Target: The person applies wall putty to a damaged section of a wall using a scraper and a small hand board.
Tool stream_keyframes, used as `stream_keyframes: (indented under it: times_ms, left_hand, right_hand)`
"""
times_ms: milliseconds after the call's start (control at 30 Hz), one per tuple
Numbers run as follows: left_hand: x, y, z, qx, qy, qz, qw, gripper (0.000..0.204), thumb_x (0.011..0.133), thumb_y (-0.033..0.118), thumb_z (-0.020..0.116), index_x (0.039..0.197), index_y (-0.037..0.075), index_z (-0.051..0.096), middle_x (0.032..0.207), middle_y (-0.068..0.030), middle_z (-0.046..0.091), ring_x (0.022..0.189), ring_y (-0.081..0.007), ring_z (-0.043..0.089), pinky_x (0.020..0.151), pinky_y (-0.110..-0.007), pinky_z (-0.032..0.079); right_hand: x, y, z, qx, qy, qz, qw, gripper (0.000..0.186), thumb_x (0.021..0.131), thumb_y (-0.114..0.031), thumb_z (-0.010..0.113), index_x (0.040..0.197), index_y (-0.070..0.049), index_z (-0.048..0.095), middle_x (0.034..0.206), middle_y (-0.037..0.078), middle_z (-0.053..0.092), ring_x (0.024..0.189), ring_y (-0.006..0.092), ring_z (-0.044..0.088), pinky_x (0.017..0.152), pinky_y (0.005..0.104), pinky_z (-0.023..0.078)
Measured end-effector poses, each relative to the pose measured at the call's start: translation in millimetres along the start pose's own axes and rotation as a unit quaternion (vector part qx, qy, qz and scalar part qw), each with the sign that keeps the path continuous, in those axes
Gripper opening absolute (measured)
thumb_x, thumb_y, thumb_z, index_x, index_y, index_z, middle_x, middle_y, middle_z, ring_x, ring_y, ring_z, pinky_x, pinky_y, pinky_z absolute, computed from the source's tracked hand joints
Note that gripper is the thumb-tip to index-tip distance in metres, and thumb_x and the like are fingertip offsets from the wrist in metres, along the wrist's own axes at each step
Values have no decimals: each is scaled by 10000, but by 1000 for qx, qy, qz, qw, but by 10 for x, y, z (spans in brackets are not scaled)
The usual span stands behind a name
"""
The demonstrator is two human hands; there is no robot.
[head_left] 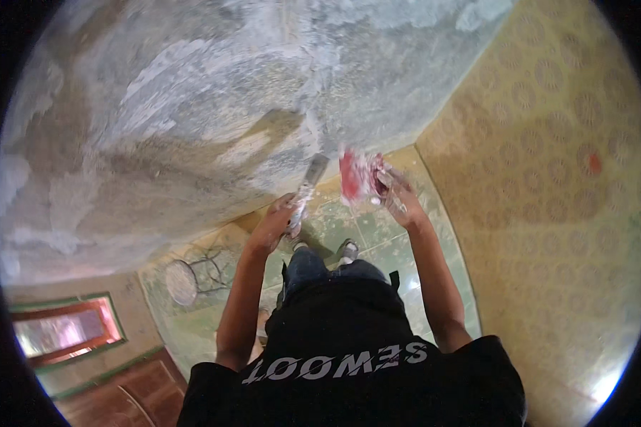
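My left hand [275, 222] is closed around the handle of a putty knife [314, 171], its flat blade angled up toward the wall. White paste coats the lower part of the knife. A red flat spreader [350, 178], smeared with white paste and blurred by motion, is gripped in my right hand [403, 202], whose fingers also carry white smears. The two tools are close together but apart, in front of the grey wall [214, 107] with its rough whitish patches. A shadow of my arm and tool falls on that wall.
On the right a yellow wall [534, 178] with round patterns meets the grey one at a corner. A stool [182, 282] with thin dark legs stands on the green tiled floor [338, 222] at left. Beyond are a framed window [110, 320] and a brown door [139, 391].
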State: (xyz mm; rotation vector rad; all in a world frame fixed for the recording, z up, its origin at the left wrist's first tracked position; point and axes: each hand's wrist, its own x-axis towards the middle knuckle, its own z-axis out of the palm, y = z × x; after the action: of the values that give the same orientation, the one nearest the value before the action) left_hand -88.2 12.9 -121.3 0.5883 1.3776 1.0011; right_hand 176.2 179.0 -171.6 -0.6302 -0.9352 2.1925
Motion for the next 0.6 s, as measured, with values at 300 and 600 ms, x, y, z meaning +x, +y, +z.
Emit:
stream_keyframes:
  times_ms: [300, 600]
  left_hand:
    - [-105, -182, -198, -204, 183, -29, 961, 320, 964, 176, 406, 1250, 52, 479, 802, -27, 572, 540, -114, 500, 433, -249, 366]
    - [188, 249, -1729, -207, 202, 4, 957, 278, 960, 189, 431, 1191, 56, 509, 818, -22, 580, 540, -93, 489, 458, -248, 389]
  right_hand:
    - [901, -420, 100, 8, -32, -100, 994, 462, 904, -271, 613, 1260, -9, 480, 1181, 127, 605, 1004, 266, 626, 859, 414, 517]
    - [2256, -285, 1223, -93, 15, -116, 989, 291, 939, -176, 520, 1160, 11, 554, 1088, 106, 636, 976, 227, 634, 826, 406, 534]
